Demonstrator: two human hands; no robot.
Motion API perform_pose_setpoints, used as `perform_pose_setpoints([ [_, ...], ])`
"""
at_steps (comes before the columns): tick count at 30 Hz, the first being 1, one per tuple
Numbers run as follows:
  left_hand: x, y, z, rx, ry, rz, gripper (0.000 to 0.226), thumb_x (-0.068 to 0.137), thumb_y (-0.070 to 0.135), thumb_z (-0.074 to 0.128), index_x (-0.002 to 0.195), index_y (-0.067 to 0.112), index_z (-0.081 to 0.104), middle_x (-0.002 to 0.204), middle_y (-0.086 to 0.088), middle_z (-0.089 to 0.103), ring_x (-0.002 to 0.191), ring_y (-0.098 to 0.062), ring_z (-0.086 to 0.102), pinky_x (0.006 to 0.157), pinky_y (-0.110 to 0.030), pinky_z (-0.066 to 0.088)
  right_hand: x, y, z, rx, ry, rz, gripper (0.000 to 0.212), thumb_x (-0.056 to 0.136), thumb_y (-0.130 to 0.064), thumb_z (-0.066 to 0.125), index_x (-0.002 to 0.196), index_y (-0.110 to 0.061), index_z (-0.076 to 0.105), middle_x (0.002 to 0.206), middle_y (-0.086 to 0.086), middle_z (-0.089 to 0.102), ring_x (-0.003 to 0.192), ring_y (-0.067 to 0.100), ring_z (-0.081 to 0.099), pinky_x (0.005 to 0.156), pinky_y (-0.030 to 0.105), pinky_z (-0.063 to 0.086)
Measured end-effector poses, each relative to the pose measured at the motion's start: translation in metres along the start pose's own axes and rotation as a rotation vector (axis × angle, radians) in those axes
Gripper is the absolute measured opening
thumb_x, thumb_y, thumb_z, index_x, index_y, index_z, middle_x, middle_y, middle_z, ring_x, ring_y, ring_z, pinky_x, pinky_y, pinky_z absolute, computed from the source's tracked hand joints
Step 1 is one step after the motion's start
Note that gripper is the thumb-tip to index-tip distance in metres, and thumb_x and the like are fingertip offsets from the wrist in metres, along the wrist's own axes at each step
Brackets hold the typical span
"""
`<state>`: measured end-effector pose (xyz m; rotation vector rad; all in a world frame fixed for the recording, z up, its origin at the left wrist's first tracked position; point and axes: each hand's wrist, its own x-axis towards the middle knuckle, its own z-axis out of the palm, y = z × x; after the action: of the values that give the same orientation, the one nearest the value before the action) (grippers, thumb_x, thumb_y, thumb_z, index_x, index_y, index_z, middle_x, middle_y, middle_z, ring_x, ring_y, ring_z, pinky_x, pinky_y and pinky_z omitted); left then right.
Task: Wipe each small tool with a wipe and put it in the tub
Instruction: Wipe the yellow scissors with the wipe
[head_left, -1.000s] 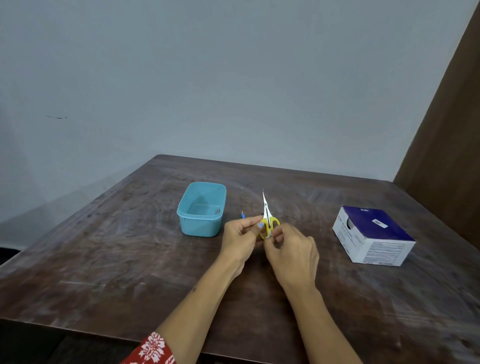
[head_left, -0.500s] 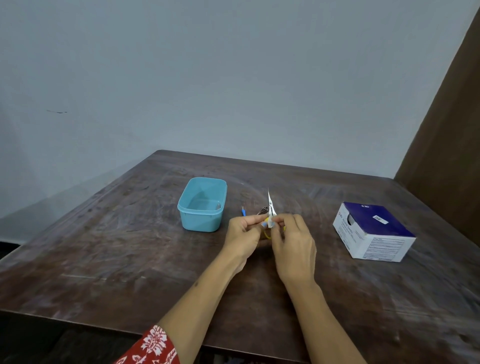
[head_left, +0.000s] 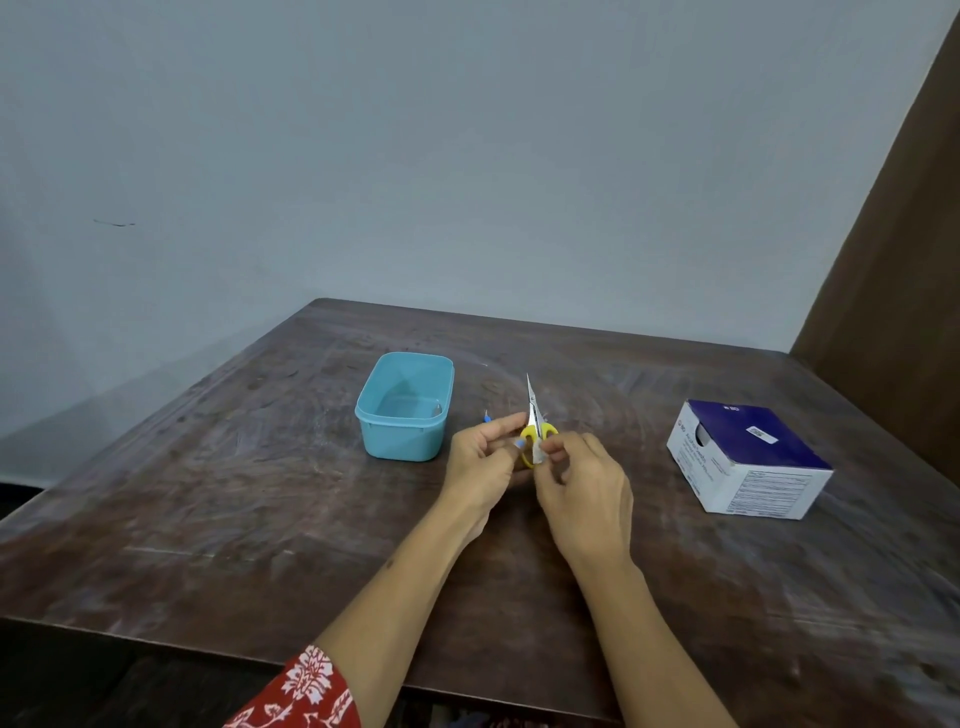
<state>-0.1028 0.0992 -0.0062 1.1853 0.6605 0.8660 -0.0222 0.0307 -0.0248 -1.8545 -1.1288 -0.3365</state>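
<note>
Scissors (head_left: 535, 415) pinched by both hands (head_left: 535, 460) above scuffed brown table (head_left: 208, 493), grey wall (head_left: 467, 156) behind.

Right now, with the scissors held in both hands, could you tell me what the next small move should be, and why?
Probably slide the wipe up along the blades. The left hand holds the yellow-handled scissors upright, the right hand pinches the wipe low by the handles, and the bare tips point away. The tub waits to the left.
</note>
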Motion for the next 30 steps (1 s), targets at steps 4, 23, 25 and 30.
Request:
perform_pose_setpoints([
  [4,-0.0002,0.0019,0.0003,0.002,-0.025,0.001,0.032,0.089,-0.006,0.052,0.118,0.003,0.061,0.105,-0.016,0.069,0.091,-0.023,0.067,0.072,-0.028,0.059,0.0012,-0.0038,0.0003,0.018,0.066,-0.051,0.009,0.082,-0.009,0.065,0.089,-0.013,0.067,0.09,0.002,0.065,0.071,0.024,0.062,0.057,0.034,0.049],
  [23,-0.0032,0.0007,0.0022,-0.035,-0.034,-0.013,0.028,0.088,-0.001,0.056,0.116,0.001,0.062,0.105,-0.016,0.068,0.091,-0.022,0.067,0.066,-0.025,0.059,0.001,-0.0043,-0.0017,-0.026,0.059,-0.012,0.005,0.086,-0.016,0.063,0.089,-0.013,0.064,0.087,0.002,0.063,0.072,0.021,0.061,0.057,0.031,0.044],
  [25,-0.0035,0.0006,0.0021,-0.037,-0.042,-0.014,0.027,0.089,-0.001,0.056,0.115,0.001,0.062,0.104,-0.016,0.069,0.088,-0.019,0.068,0.065,-0.025,0.059,0.0011,-0.004,-0.0022,-0.027,0.066,-0.03,0.006,0.086,-0.013,0.063,0.091,-0.012,0.064,0.088,0.003,0.064,0.072,0.022,0.061,0.057,0.032,0.046],
  [30,-0.0014,-0.0005,0.001,-0.037,0.004,0.003,0.028,0.09,-0.001,0.054,0.117,0.002,0.061,0.102,-0.016,0.068,0.089,-0.023,0.066,0.067,-0.024,0.058,-0.0014,-0.0036,-0.0024,-0.001,0.015,0.036,0.007,0.083,-0.023,0.066,0.084,-0.016,0.066,0.083,-0.002,0.065,0.069,0.019,0.061,0.06,0.029,0.045],
])
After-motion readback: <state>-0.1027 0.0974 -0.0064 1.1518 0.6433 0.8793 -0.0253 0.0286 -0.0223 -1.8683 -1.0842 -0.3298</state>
